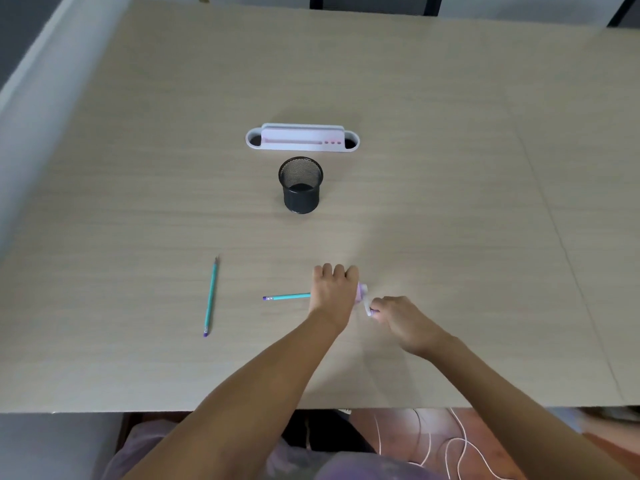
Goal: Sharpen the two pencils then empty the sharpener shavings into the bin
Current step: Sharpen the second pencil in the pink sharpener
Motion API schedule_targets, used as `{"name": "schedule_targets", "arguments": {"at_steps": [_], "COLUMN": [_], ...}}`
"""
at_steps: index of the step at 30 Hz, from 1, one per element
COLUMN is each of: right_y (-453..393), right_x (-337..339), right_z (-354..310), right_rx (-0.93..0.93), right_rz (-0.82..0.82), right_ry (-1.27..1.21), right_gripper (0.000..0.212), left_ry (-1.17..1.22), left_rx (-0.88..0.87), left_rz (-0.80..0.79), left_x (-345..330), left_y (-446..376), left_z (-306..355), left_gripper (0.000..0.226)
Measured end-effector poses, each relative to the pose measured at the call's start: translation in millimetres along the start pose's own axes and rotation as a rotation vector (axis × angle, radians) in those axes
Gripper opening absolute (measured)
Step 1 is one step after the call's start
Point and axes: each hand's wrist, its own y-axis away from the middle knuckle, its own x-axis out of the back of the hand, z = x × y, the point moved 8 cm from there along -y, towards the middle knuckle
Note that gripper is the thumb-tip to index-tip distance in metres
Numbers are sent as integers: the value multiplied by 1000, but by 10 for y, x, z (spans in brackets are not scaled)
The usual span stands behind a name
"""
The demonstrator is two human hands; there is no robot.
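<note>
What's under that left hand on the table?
The left hand covers a pink sharpener; a teal pencil sticks out leftward. The pencil's tip is hidden.

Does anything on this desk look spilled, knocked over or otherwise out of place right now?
Nothing stands out. The mesh bin and the white organiser stand upright, one pencil lies flat on the table, and no shavings show on the wood.

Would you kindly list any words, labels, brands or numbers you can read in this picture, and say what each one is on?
No readable text anywhere.
Loose pencil: a small mark near its purple end, too blurred to read.
Pencil in the sharpener: the same, unreadable.
Sharpener, mesh bin, white and pink holder: no lettering visible.
</note>
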Motion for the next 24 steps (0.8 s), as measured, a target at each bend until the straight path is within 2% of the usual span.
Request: {"name": "schedule_targets", "arguments": {"at_steps": [6,9,11,13,16,18,19,21,24], "right_y": [15,-50,-197,-424,-636,-576,-514,-336,-37], "right_x": [182,355,532,632,467,219,81,-96,-216], "right_z": [14,-15,11,83,169,134,126,136,172], "right_rx": [102,124,83,27,-14,-1,21,49,14], "right_rz": [64,223,350,405,317,255,243,322,426], "right_ry": [96,103,40,15,45,113,147,120,-80], "right_gripper": [11,14,13,13,13,4,16,28,14], "left_ry": [8,0,14,12,37,50,54,41,25], "left_rx": [31,9,-2,-1,4,27,39,44,31], "left_rz": [-18,6,10,31,22,21,10,2,-1], "left_x": [-3,9,5,21,22,23,22,21,18], "left_y": [-40,-19,-5,-13,-27,-18,-18,-22,-10], "left_z": [-25,9,24,15,14,15,13,6,10], "left_gripper": [52,49,47,47,43,42,42,43,43]}}
